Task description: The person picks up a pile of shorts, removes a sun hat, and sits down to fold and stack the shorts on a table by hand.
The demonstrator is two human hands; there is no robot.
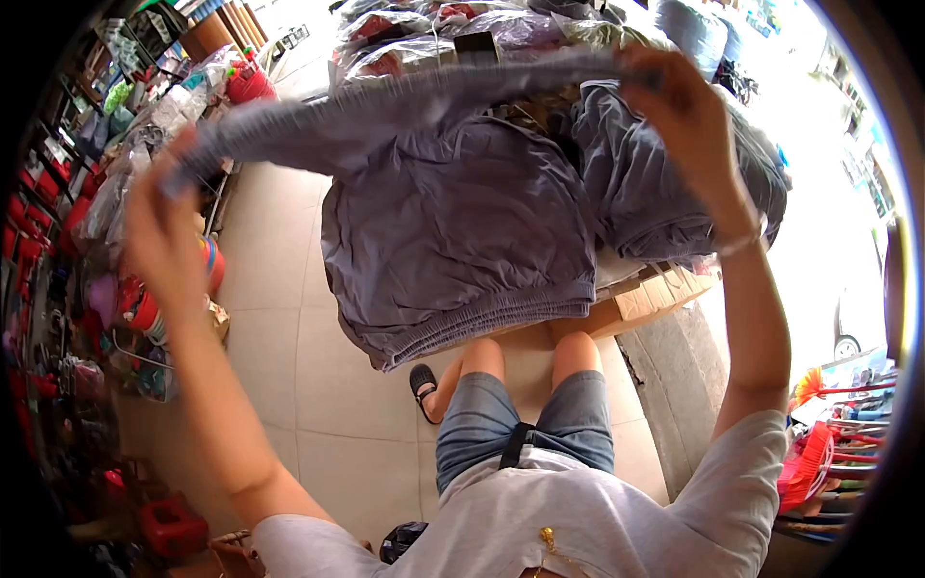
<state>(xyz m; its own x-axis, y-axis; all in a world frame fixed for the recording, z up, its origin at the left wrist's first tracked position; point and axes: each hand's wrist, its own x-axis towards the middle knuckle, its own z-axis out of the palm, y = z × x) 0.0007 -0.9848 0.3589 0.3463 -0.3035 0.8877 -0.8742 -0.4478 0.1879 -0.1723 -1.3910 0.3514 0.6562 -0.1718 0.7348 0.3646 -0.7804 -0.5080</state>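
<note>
Stretched wide between my two hands is a grey elastic-waisted garment, raised above a stack and blurred by motion. My left hand is closed on its left end, partly smeared. Its right end is in the closed fingers of my right hand. Below it lies a stack of similar grey garments, gathered elastic waistbands lined up along the near edge. Beside that, under my right hand, sits a second folded grey pile.
A cardboard box supports the piles. Plastic-wrapped bundles lie behind. Crowded shelves with red goods line the left. Red brushes and handles stand at the right. Beneath is a tiled floor.
</note>
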